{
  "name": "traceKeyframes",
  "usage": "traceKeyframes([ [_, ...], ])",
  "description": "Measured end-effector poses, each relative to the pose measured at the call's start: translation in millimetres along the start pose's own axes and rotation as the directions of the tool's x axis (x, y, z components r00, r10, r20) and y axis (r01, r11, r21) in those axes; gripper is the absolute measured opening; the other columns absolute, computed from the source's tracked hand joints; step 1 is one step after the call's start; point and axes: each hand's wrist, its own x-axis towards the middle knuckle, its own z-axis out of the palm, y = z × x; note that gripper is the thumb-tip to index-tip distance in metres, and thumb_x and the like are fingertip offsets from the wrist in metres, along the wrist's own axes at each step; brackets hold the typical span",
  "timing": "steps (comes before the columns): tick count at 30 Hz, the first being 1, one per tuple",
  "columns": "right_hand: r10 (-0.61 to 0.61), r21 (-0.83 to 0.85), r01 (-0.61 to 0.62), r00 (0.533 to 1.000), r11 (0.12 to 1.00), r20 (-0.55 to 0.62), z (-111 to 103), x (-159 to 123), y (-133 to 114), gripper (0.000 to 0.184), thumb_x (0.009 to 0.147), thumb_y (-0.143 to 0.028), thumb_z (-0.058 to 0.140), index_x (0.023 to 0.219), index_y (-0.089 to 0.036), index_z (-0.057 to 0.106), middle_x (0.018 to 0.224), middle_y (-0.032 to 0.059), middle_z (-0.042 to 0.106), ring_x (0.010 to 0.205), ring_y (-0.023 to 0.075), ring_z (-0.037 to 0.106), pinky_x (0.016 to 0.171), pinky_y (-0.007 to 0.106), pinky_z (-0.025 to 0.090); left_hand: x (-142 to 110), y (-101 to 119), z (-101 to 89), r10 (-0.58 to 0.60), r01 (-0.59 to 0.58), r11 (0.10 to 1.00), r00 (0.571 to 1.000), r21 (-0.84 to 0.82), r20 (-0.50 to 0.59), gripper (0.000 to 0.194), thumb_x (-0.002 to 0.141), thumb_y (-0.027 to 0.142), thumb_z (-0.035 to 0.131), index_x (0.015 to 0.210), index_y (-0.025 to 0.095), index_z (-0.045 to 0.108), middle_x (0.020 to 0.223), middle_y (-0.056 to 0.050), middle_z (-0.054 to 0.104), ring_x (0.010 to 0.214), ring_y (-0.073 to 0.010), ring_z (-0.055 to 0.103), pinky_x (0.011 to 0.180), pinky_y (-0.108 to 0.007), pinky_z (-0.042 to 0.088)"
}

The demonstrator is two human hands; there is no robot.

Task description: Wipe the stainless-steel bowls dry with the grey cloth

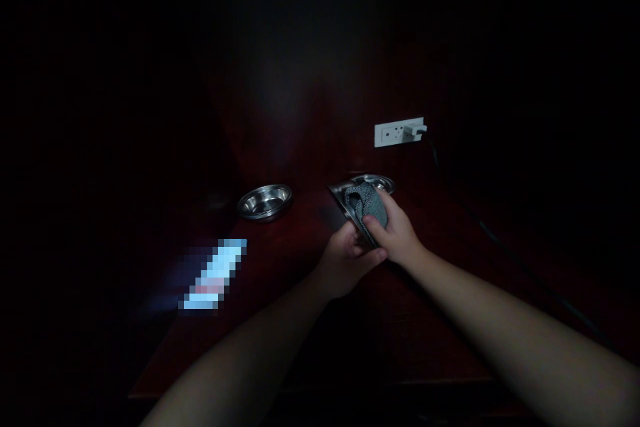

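A shiny steel dish (341, 197) is held tilted on its edge above the dark red table. My left hand (345, 260) grips its near rim, thumb over the edge and fingers beneath. In my right hand (399, 230) is a bunched grey-green knitted cloth (369, 203), pressed against the dish's inner face. The cloth and fingers hide much of the dish. Just behind my hands, another steel dish (384, 183) rests on the table, partly covered from sight. Farther left sits what looks like a small stack of steel dishes (265, 204).
On the left of the table (280, 320) lies a bright, pixelated rectangle (215, 277). A white wall socket (399, 132) holds a plug (415, 130), whose dark cable (493, 233) runs down the right side. Surroundings are very dark.
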Motion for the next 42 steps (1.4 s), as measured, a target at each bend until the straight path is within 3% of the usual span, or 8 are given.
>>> traceKeyframes([
  [13, -0.059, -0.018, 0.059, 0.998, 0.998, 0.001, 0, 0, 7, 0.061, 0.078, -0.043, 0.056, 0.131, -0.018, 0.040, 0.126, 0.0129, 0.055, 0.115, 0.0285, 0.052, 0.099, 0.047, 0.040, 1, -3, 1.1, -0.032, 0.036, 0.999, 0.994, 0.037, -0.107, 0.039, 0.063, 0.007, 0.066, 0.100, 0.015, 0.057, 0.088, -0.003, 0.063, 0.081, -0.0148, 0.060, 0.074, -0.028, 0.047],
  [18, -0.077, -0.053, 0.078, 0.997, 0.996, 0.018, -1, 0, 9, 0.064, 0.076, -0.044, 0.057, 0.132, -0.017, 0.039, 0.130, 0.0140, 0.051, 0.119, 0.0295, 0.049, 0.100, 0.049, 0.038, 5, 0, 3.8, 0.025, -0.031, 0.999, 0.989, -0.036, -0.146, 0.046, 0.056, 0.001, 0.062, 0.099, 0.015, 0.058, 0.093, -0.004, 0.066, 0.090, -0.0164, 0.061, 0.086, -0.031, 0.045],
  [25, -0.178, -0.080, 0.182, 0.983, 0.980, 0.049, -3, 3, 17, 0.070, 0.075, -0.051, 0.056, 0.134, -0.017, 0.037, 0.134, 0.0156, 0.047, 0.124, 0.0307, 0.043, 0.103, 0.051, 0.035, 8, 0, 1.9, -0.031, 0.003, 0.992, 0.973, -0.123, -0.227, 0.042, 0.053, 0.003, 0.057, 0.092, 0.014, 0.061, 0.087, -0.004, 0.068, 0.087, -0.0202, 0.063, 0.087, -0.037, 0.045],
  [30, -0.167, -0.074, 0.172, 0.984, 0.982, 0.060, -1, 3, 20, 0.068, 0.076, -0.049, 0.055, 0.133, -0.016, 0.038, 0.132, 0.0158, 0.048, 0.122, 0.0308, 0.045, 0.102, 0.050, 0.036, 11, -5, 0.8, -0.048, 0.012, 0.983, 0.980, -0.185, -0.192, 0.038, 0.054, 0.004, 0.057, 0.091, 0.014, 0.061, 0.086, -0.003, 0.068, 0.086, -0.0194, 0.062, 0.086, -0.036, 0.044],
  [35, -0.052, -0.011, 0.052, 0.998, 0.999, -0.040, 6, 1, 18, 0.056, 0.081, -0.044, 0.049, 0.129, -0.017, 0.040, 0.123, 0.0140, 0.054, 0.113, 0.0291, 0.052, 0.097, 0.049, 0.040, 10, -10, 2.5, -0.019, 0.003, 0.989, 0.994, -0.149, -0.107, 0.043, 0.055, 0.003, 0.064, 0.097, 0.014, 0.060, 0.091, -0.005, 0.067, 0.093, -0.0202, 0.061, 0.091, -0.038, 0.042],
  [39, 0.018, -0.008, -0.019, 0.994, 1.000, -0.112, 5, 3, 16, 0.051, 0.080, -0.045, 0.051, 0.123, -0.018, 0.046, 0.118, 0.0124, 0.056, 0.110, 0.0290, 0.053, 0.097, 0.048, 0.040, 8, -13, 5.5, -0.012, 0.013, 0.997, 1.000, -0.082, 0.009, 0.052, 0.065, 0.007, 0.064, 0.115, 0.016, 0.053, 0.111, -0.009, 0.063, 0.108, -0.0230, 0.057, 0.097, -0.038, 0.040],
  [42, 0.067, 0.020, -0.065, 0.990, 0.998, -0.124, 2, 4, 15, 0.045, 0.081, -0.046, 0.049, 0.117, -0.018, 0.050, 0.111, 0.0111, 0.059, 0.101, 0.0280, 0.057, 0.092, 0.047, 0.043, 5, -14, 8.9, 0.047, -0.046, 0.999, 0.996, -0.024, 0.070, 0.054, 0.074, 0.011, 0.061, 0.125, 0.019, 0.046, 0.126, -0.009, 0.055, 0.123, -0.0230, 0.047, 0.106, -0.039, 0.034],
])
